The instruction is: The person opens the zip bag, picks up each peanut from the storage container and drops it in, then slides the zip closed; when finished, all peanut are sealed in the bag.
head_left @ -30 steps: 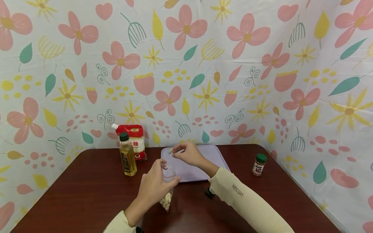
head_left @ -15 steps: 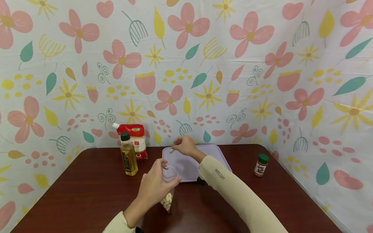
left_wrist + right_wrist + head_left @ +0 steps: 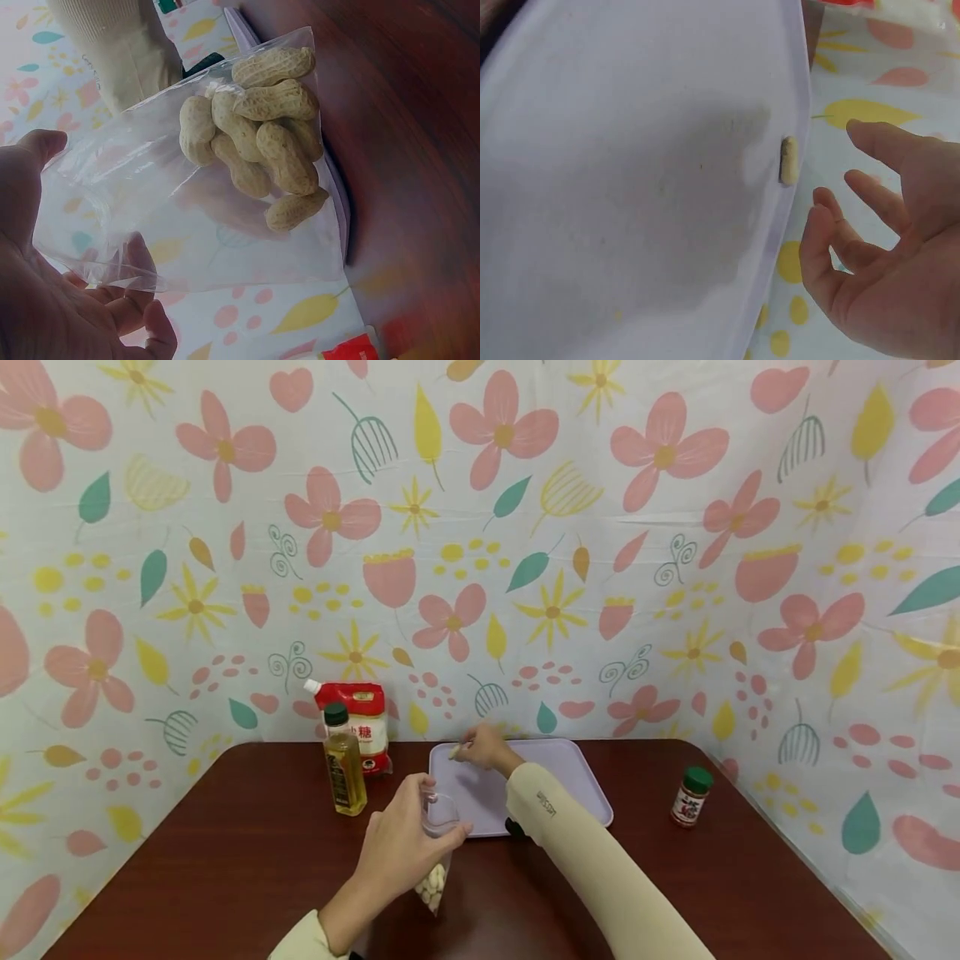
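My left hand (image 3: 405, 827) grips a clear plastic bag (image 3: 135, 180) near its mouth, thumb on one side and fingers on the other. Several unshelled peanuts (image 3: 262, 142) fill the bag's bottom end, which hangs over the dark table. Reaching across the pale lilac tray (image 3: 555, 785), my right hand (image 3: 486, 748) is near its back left corner. There a single peanut (image 3: 788, 160) lies against the raised rim. In the right wrist view the fingers are spread loosely beside that peanut, with a gap between them and it.
An oil bottle (image 3: 345, 768) with a dark green cap stands left of the tray, before a red and white sugar pouch (image 3: 371, 727). Over at the right is a small green-capped seasoning jar (image 3: 691, 797). A floral sheet (image 3: 480, 543) hangs behind the table (image 3: 262, 860).
The right hand has shifted left over the tray, close to the single peanut. My left hand keeps its hold on the bag. The head view has turned slightly.
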The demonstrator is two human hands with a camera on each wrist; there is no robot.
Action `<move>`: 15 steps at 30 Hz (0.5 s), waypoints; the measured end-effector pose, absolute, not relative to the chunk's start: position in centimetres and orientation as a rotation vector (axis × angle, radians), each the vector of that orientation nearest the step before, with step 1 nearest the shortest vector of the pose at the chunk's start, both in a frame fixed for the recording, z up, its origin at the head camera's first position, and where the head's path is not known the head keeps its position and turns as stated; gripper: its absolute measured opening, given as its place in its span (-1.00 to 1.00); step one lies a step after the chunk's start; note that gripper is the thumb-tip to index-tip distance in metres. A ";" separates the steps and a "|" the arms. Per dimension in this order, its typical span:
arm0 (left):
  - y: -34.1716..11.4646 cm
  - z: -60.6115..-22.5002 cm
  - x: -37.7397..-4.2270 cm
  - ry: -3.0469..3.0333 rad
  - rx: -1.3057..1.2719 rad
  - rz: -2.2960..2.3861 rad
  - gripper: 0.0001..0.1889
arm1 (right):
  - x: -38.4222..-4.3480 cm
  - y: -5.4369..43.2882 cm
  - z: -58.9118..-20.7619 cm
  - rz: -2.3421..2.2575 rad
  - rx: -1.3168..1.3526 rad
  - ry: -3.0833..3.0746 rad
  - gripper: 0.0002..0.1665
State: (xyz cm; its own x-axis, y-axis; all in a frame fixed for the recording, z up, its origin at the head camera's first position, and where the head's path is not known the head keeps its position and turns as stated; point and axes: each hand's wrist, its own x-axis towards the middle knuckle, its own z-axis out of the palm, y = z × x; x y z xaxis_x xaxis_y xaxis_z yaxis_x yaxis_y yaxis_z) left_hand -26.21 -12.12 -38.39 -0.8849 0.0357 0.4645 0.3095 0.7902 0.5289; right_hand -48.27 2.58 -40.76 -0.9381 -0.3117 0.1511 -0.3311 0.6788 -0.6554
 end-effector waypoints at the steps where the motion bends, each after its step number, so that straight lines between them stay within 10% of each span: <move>1: -12.2 -38.4 -26.2 -2.545 -0.257 -0.854 -0.26 | -48.5 2.5 -41.0 1.105 0.547 -2.878 -0.60; 15: -13.4 -38.5 -26.4 -2.556 -0.276 -0.845 -0.31 | -50.1 1.4 -41.3 0.682 0.683 -3.067 -0.57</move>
